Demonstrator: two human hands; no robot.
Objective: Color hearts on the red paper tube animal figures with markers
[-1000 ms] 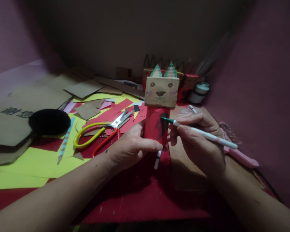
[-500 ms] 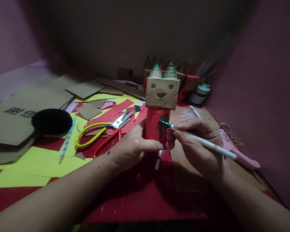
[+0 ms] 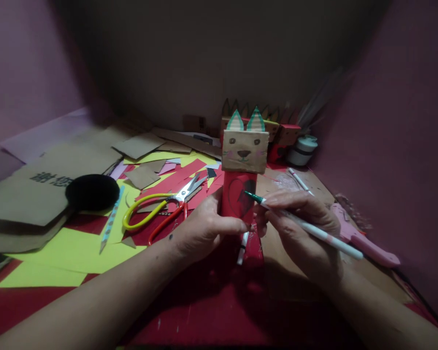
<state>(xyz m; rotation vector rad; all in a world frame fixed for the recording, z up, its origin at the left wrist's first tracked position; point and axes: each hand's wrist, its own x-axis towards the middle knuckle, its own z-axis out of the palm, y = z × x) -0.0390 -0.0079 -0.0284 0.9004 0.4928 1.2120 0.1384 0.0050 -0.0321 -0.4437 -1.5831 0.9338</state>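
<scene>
A paper cat figure (image 3: 243, 167) stands upright in the middle: a brown cardboard head with a drawn face and green ears on a red tube body bearing a dark heart shape. My left hand (image 3: 200, 228) grips the red body from the left, thumb across its lower front. My right hand (image 3: 302, 231) pinches a white marker (image 3: 314, 229) with a green tip. The tip touches the heart on the body's right side.
Yellow-and-red-handled scissors (image 3: 160, 211) lie left of my hand on red and yellow paper scraps. A black round object (image 3: 92, 192) and a striped pencil (image 3: 111, 219) lie further left beside cardboard sheets (image 3: 40, 189). A pink tool (image 3: 365, 242) lies right; a white jar (image 3: 302, 150) stands behind.
The view has shifted a little, so everything sits lower and rightward in frame. The marker tip has stayed on the dark heart, moving slightly over it. My left hand keeps its grip.
</scene>
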